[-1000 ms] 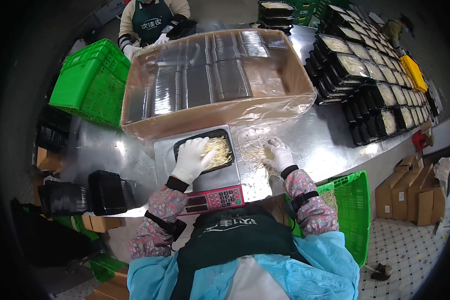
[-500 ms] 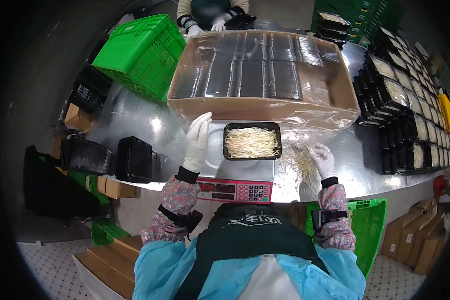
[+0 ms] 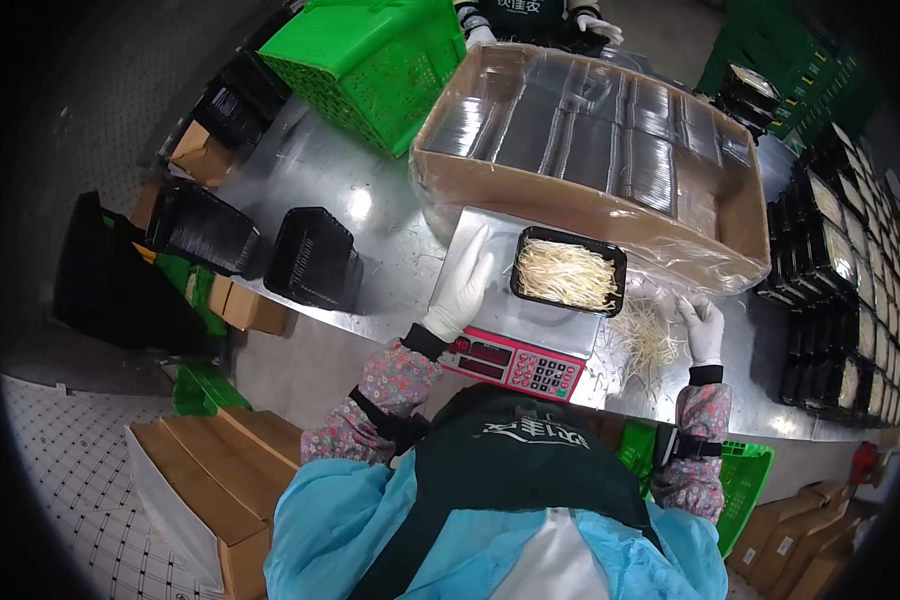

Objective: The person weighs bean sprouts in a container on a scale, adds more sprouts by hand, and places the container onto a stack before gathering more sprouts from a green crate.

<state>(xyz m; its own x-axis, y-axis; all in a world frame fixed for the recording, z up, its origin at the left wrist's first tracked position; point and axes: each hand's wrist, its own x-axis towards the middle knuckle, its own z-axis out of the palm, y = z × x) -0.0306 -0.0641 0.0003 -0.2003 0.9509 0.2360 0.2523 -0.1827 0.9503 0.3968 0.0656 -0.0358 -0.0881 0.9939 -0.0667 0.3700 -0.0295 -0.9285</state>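
Neither of my hands is gripping anything: my left hand (image 3: 460, 288) is flat and open in its white glove, resting on the scale platform (image 3: 490, 300) just beside the black tray of bean sprouts (image 3: 568, 272), at its 9 o'clock and not touching it. My right hand (image 3: 705, 325) is loose and open too, fingers down by the pile of loose sprouts (image 3: 645, 340) on the steel table (image 3: 370, 190), at the tray's 4 o'clock. The tray sits on the scale, whose red keypad panel (image 3: 515, 362) is at 6 o'clock. At 12 o'clock there's the big cardboard box (image 3: 530, 195) lined with plastic, full of clear lids. Empty black trays (image 3: 315, 258) are stacked at 9 o'clock, filled ones (image 3: 830, 260) at 3 o'clock, and a green crate (image 3: 380, 55) at 11.
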